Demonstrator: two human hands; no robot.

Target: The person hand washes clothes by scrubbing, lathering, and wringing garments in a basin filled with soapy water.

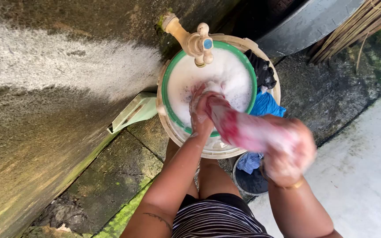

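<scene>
Left hand [200, 112]: fingers clenched on one end of a red-and-white cloth [239, 128], at the near edge of the suds. Right hand [287, 152]: blurred, fingers closed around the other end of the same cloth, raised clear of the basin toward the person's right; a gold bangle [294, 185] at the wrist. The cloth is wet and soapy, stretched between both hands over the basin's near rim. Green-rimmed basin [166, 83]: round, filled with white foam [225, 75], set inside a larger cream tub [219, 152]. Tap [195, 42]: cream-coloured, with a blue-capped handle, jutting from the wall above the foam. Black garment [261, 70] and blue garment [265, 105]: draped over the tub's right rim. Dark bucket [252, 180]: on the ground below the tub, holding blue fabric. Pale green dustpan-like piece [133, 112]: lying left of the tub. Ground: mossy stone slabs [111, 176].
</scene>
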